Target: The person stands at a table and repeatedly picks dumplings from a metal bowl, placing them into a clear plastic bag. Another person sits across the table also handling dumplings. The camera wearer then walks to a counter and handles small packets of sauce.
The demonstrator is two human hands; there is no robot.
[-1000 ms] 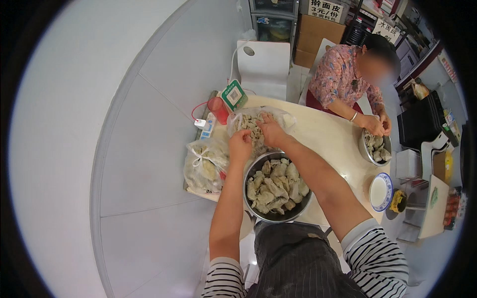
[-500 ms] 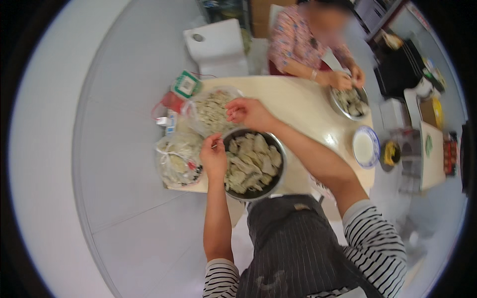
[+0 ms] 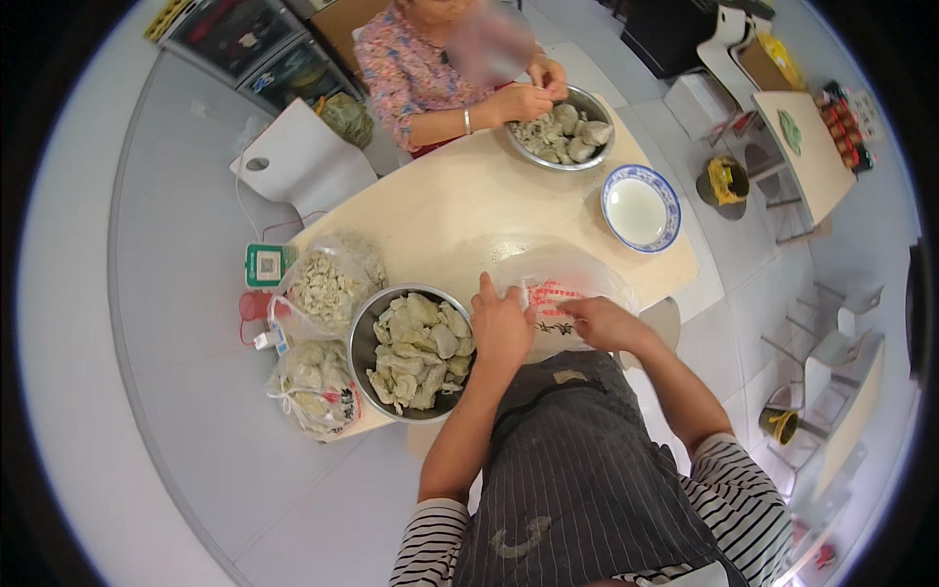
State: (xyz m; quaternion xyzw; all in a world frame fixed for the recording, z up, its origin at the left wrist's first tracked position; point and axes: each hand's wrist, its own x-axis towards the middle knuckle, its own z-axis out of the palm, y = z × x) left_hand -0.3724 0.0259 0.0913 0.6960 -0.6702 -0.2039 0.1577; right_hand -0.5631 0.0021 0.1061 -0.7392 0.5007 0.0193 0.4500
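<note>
My left hand and my right hand both grip a clear plastic bag with red print, lying at the near edge of the round wooden table. Just left of my left hand stands a steel bowl full of pale dumplings. Two tied plastic bags of dumplings lie further left, one behind the bowl and one at the table's edge.
Across the table a person in a floral top works with both hands over a second steel bowl. A blue-rimmed white dish sits at the right. A small green-framed device, a white chair and side tables surround the table.
My hands left the dumpling bag and bowl on the left and came to the clear bag in front of me. The camera view swung to the right.
</note>
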